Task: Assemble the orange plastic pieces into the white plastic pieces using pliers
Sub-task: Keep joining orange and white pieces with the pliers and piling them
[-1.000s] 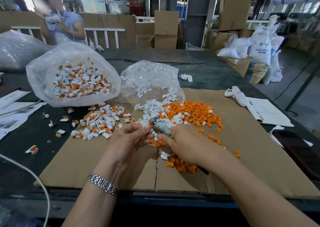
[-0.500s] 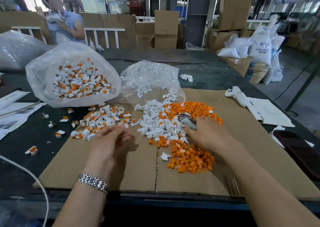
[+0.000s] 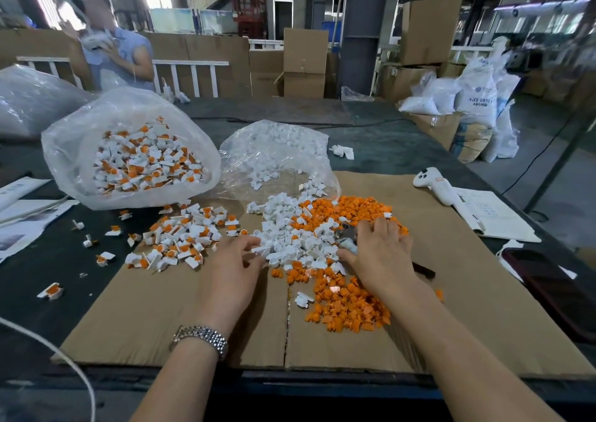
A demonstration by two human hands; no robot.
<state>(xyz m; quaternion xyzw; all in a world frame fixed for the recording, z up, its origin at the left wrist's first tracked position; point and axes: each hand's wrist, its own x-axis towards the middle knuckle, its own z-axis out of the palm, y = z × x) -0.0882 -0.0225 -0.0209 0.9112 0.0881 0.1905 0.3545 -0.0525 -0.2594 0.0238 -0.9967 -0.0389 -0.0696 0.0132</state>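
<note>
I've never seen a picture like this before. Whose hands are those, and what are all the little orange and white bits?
The camera sits on a person's head, looking down at their own hands. The left hand reaches into the white pieces with relaxed fingers. The right hand holds pliers over the orange pieces. Everything lies on cardboard on a table. Finished pieces, white with orange pushed in, are piled at the left and fill a plastic bag.

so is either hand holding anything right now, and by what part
The right hand holds the pliers under its palm, by the handles. The left hand holds nothing visible.
</note>
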